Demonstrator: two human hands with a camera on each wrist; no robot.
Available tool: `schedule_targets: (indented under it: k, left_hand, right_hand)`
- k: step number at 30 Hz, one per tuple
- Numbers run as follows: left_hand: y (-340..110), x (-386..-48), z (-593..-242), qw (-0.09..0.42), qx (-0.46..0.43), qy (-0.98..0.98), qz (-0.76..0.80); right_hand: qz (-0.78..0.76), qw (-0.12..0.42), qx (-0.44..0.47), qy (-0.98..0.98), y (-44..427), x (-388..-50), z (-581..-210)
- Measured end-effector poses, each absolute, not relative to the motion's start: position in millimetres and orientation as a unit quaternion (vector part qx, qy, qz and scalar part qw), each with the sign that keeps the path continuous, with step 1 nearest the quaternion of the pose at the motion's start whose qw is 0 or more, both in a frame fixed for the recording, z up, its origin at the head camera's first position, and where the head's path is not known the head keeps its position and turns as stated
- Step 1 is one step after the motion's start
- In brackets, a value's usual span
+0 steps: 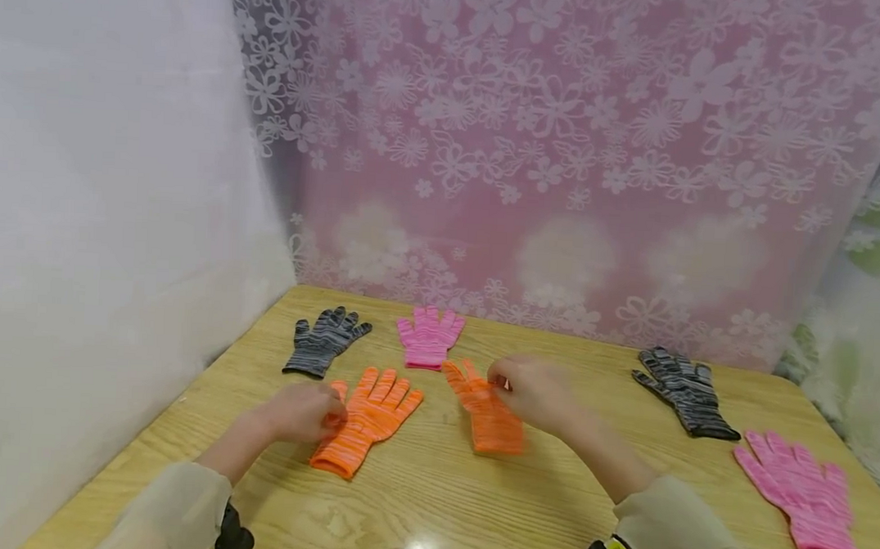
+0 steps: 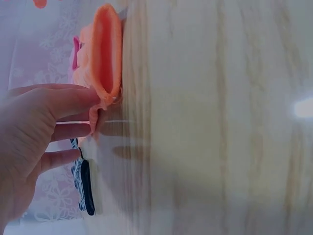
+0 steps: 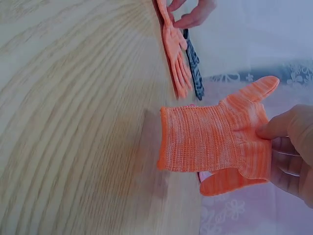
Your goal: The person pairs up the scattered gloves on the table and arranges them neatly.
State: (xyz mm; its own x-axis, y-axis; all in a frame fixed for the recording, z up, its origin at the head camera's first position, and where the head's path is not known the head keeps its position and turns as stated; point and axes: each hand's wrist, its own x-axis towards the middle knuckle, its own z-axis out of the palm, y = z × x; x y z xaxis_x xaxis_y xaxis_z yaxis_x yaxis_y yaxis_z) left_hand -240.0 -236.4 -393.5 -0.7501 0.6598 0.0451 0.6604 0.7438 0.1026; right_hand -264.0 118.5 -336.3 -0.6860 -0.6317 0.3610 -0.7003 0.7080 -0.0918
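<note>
My right hand [image 1: 534, 389] pinches an orange knit glove [image 3: 200, 139] by its finger end, thumb on top. In the right wrist view that glove hangs off the table, its cuff towards the wood. A second orange glove [image 1: 375, 415] lies on the table at the left, fingers pointing away. My left hand [image 1: 304, 413] pinches the near left side of it between thumb and fingers. The left wrist view shows the open cuff [image 2: 106, 54] of this glove beside the thumb, other fingers spread apart.
A grey-black glove [image 1: 325, 341] and a pink glove [image 1: 430, 337] lie behind the left orange one. Another grey-black glove [image 1: 689, 392] and pink glove [image 1: 806, 499] lie at the right of the wooden table [image 1: 430, 503]. A flowered curtain [image 1: 534, 147] hangs behind.
</note>
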Motion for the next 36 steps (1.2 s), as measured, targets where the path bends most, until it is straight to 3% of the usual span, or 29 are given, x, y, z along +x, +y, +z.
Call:
schedule_targets:
  k: [9, 21, 30, 36]
  left_hand:
    - [-247, -237, -401, 0.083, -0.399, -0.913, 0.001]
    - [-254, -235, -407, 0.078, -0.422, -0.903, 0.025]
    - [-254, -236, -413, 0.127, -0.447, -0.880, 0.093]
    - [-257, -233, -416, 0.114, -0.438, -0.888, 0.084]
  right_hand:
    - [0.137, 0.127, 0.357, -0.915, 87, -266, -339]
    - [0.185, 0.093, 0.328, -0.922, 36, -269, -333]
    - [0.216, 0.054, 0.329, -0.918, 7, -265, -339]
    - [0.239, 0.060, 0.317, -0.916, -3, -266, -349]
